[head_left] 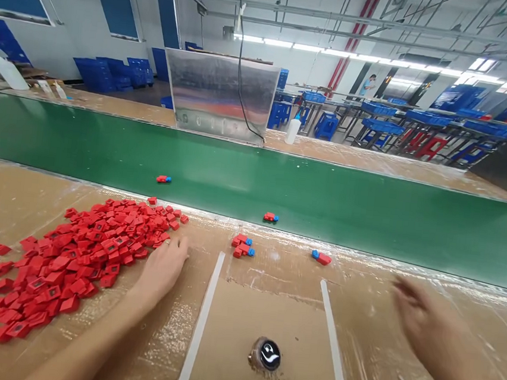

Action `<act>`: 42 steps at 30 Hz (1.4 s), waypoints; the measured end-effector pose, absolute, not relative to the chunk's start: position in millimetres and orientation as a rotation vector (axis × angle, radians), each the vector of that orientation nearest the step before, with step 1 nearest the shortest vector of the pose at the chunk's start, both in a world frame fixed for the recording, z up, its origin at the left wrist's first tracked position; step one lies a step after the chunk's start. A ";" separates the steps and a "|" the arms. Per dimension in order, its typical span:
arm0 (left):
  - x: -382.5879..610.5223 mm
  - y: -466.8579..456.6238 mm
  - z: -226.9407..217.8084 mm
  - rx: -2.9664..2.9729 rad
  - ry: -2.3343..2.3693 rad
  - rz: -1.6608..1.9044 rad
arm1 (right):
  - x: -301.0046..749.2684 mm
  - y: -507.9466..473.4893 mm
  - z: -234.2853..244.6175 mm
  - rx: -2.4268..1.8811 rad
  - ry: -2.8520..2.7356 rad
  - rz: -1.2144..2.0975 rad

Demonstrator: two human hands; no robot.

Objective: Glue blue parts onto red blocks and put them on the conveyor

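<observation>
1. A green conveyor belt (280, 186) runs side to side along the far edge of the worktop (370, 321), which is covered in brown card and plastic film.
2. A heap of red plastic parts (80, 263) spreads across the worktop's left side. They are flat and squarish with dark recesses, and they lie every which way.
3. The left hand (162, 271) rests palm down just beside the heap, relaxed and holding nothing visible.
4. The right hand (428, 326), blurred, hangs over the worktop, fingers spread and apparently empty.
5. A red-and-blue piece (321, 257) lies near the belt, its long axis roughly along the belt's edge, blue end pointing left.
6. A small cluster of red-and-blue pieces (243, 246) sits between that piece and the heap.
7. A dark round knob (265, 354) sits on a card pad (225, 336) between two white strips.
</observation>
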State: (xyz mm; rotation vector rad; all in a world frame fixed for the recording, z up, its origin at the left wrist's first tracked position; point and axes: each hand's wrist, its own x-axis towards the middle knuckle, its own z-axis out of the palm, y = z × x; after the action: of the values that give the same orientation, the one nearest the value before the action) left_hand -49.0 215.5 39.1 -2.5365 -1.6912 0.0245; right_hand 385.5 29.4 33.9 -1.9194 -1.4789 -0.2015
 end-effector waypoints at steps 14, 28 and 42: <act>-74.7 110.1 20.0 -3.015 -1.925 -0.777 | 302.8 263.0 -6.0 -2.126 -1.815 0.235; -27.9 61.1 4.7 -2.747 -2.708 -2.223 | 286.0 55.7 56.8 -1.696 -1.704 0.625; -0.1 9.6 1.7 -3.493 -2.253 -2.130 | 227.7 -17.1 43.4 -1.550 -2.019 0.229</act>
State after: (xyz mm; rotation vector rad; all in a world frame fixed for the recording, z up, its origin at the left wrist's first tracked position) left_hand -0.1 9.6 1.7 -3.4925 -2.2531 -2.1304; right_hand 227.7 -17.1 43.4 -1.5499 -2.0190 0.2291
